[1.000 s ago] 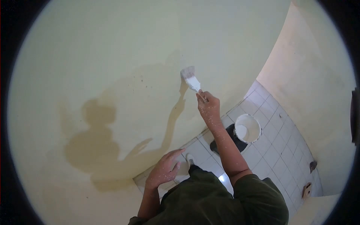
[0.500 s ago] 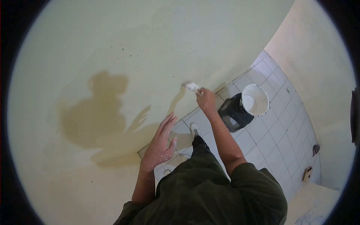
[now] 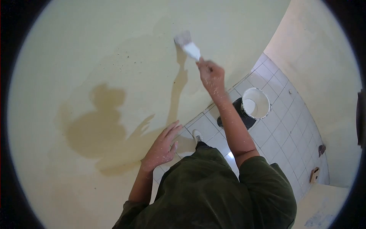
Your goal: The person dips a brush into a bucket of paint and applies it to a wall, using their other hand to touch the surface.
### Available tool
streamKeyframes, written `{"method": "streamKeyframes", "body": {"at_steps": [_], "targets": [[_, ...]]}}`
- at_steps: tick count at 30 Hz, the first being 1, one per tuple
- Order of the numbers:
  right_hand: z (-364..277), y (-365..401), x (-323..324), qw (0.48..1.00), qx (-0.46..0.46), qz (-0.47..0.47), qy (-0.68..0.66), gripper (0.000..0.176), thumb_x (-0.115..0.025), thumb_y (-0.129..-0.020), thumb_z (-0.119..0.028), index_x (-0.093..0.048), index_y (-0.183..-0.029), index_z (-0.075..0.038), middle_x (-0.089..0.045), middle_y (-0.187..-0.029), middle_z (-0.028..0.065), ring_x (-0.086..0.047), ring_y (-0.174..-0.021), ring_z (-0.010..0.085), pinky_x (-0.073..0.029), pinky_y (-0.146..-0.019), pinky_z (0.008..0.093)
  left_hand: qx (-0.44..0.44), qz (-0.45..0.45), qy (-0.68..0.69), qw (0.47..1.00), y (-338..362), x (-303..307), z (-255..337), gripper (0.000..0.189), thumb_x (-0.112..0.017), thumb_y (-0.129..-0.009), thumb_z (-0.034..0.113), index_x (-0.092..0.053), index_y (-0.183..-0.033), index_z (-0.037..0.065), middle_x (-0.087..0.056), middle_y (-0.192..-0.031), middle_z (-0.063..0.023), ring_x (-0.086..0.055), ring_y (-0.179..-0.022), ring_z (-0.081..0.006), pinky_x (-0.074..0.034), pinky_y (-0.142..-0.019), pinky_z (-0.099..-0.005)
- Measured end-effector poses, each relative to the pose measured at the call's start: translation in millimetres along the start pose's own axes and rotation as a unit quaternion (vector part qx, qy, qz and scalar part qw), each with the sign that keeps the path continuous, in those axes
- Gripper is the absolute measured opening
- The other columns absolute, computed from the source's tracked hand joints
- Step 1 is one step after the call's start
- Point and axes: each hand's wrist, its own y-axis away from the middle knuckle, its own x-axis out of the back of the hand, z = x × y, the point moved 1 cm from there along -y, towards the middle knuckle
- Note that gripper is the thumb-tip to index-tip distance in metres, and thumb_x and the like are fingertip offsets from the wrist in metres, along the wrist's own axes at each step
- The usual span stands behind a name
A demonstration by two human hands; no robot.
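My right hand [image 3: 212, 78] grips the handle of a white paintbrush [image 3: 190, 49]. The brush's greyish bristles point up and left and lie against or very near the pale yellow-green wall [image 3: 145, 26]; contact is not certain. White specks dot both hands and forearms. My left hand [image 3: 162, 148] is empty, its fingers stretched out, near the wall's lower edge.
A white bucket [image 3: 268, 105] stands on a black stool [image 3: 246, 122] over the tiled floor [image 3: 282, 133], right of my right forearm. At the lower right lie a small tan object [image 3: 314, 174] and a dark scrap [image 3: 321, 150]. Another wall [image 3: 324, 57] rises at right.
My right hand has moved up along the wall with the paintbrush, whose bristles now sit higher. My left hand has shifted only slightly, its fingers still spread.
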Motion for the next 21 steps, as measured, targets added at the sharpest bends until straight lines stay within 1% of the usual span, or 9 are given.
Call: {"method": "streamKeyframes", "body": {"at_steps": [2,4,8,11,12,14,16,18,21], "targets": [[47.9,34.5,-11.5,0.995,-0.001,-0.024,0.093,0.024,-0.072,-0.096,-0.022,-0.068,-0.084,-0.001,-0.058,-0.067,0.0239,-0.056,-0.056,0.0415,-0.045,-0.051,0.0411,-0.031,-0.043,-0.023,0.998,-4.2,-2.2,-2.7,0.066,-0.059,-0.088,0.001,-0.043,-0.152,0.007,-0.040,-0.158,-0.0177,-0.041,-0.144,-0.0387,-0.033,-0.121,-0.0446],[90.0,76.1,-19.7,0.992,-0.074,-0.050,0.086,0.027,-0.069,-0.098,-0.025,-0.067,-0.084,-0.002,-0.059,-0.070,0.0261,-0.059,-0.067,0.0478,-0.046,-0.054,0.0468,-0.040,-0.076,-0.037,0.996,-6.5,-4.2,-5.9,0.066,-0.059,-0.088,0.002,-0.043,-0.152,0.007,-0.040,-0.158,-0.0175,-0.042,-0.143,-0.0385,-0.033,-0.121,-0.0449],[201.5,153.5,-31.8,0.967,-0.102,-0.158,0.171,0.024,-0.073,-0.090,-0.028,-0.071,-0.085,-0.005,-0.068,-0.080,0.0231,-0.067,-0.079,0.0449,-0.054,-0.071,0.0517,-0.011,-0.077,-0.048,0.996,-19.3,-0.9,-7.5,0.066,-0.059,-0.088,0.002,-0.042,-0.153,0.007,-0.041,-0.158,-0.0174,-0.042,-0.143,-0.0380,-0.033,-0.122,-0.0451],[229.7,166.6,-26.9,0.907,-0.194,-0.291,0.233,0.023,-0.078,-0.083,-0.027,-0.076,-0.090,-0.005,-0.072,-0.091,0.0226,-0.070,-0.091,0.0413,-0.055,-0.081,0.0488,0.004,-0.047,-0.030,0.998,-36.4,5.9,-6.6,0.067,-0.059,-0.089,0.002,-0.041,-0.153,0.007,-0.041,-0.158,-0.0177,-0.041,-0.145,-0.0377,-0.032,-0.122,-0.0447],[232.5,162.7,-27.8,0.924,-0.175,-0.258,0.220,0.023,-0.079,-0.082,-0.027,-0.077,-0.092,-0.006,-0.072,-0.093,0.0224,-0.070,-0.091,0.0411,-0.055,-0.081,0.0481,0.012,-0.034,-0.019,0.999,-40.0,7.5,-6.6,0.067,-0.059,-0.089,0.002,-0.041,-0.154,0.007,-0.041,-0.158,-0.0178,-0.041,-0.145,-0.0376,-0.032,-0.122,-0.0445],[217.4,142.2,-31.2,0.953,-0.131,-0.194,0.192,0.024,-0.080,-0.081,-0.027,-0.078,-0.096,-0.008,-0.073,-0.097,0.0219,-0.070,-0.093,0.0408,-0.056,-0.081,0.0467,0.030,-0.008,0.012,0.999,-47.5,6.1,-10.0,0.067,-0.059,-0.089,0.003,-0.041,-0.154,0.007,-0.041,-0.158,-0.0180,-0.040,-0.146,-0.0372,-0.031,-0.122,-0.0442],[148.9,89.6,-18.9,0.955,-0.133,-0.159,0.210,0.020,-0.077,-0.081,-0.022,-0.077,-0.095,-0.009,-0.073,-0.088,0.0184,-0.071,-0.086,0.0390,-0.056,-0.079,0.0463,0.049,0.006,0.033,0.998,-53.2,2.9,-13.4,0.068,-0.059,-0.089,0.003,-0.041,-0.154,0.006,-0.041,-0.158,-0.0182,-0.039,-0.147,-0.0368,-0.030,-0.123,-0.0442],[67.7,38.0,5.1,0.961,-0.136,-0.131,0.202,0.025,-0.078,-0.082,-0.023,-0.077,-0.103,-0.010,-0.074,-0.092,0.0183,-0.072,-0.089,0.0361,-0.056,-0.079,0.0459,0.063,0.008,0.048,0.997,-58.8,-0.5,-15.7,0.068,-0.060,-0.089,0.003,-0.041,-0.154,0.006,-0.041,-0.159,-0.0184,-0.039,-0.148,-0.0364,-0.029,-0.123,-0.0444],[2.4,1.4,32.6,0.981,-0.184,-0.063,0.013,0.035,-0.081,-0.083,-0.029,-0.077,-0.113,-0.012,-0.075,-0.096,0.0198,-0.076,-0.092,0.0294,-0.057,-0.081,0.0443,0.066,-0.010,0.044,0.997,-65.9,-2.6,-26.4,0.072,-0.061,-0.088,0.005,-0.038,-0.156,0.008,-0.040,-0.159,-0.0195,-0.038,-0.148,-0.0369,-0.028,-0.123,-0.0452]]}}
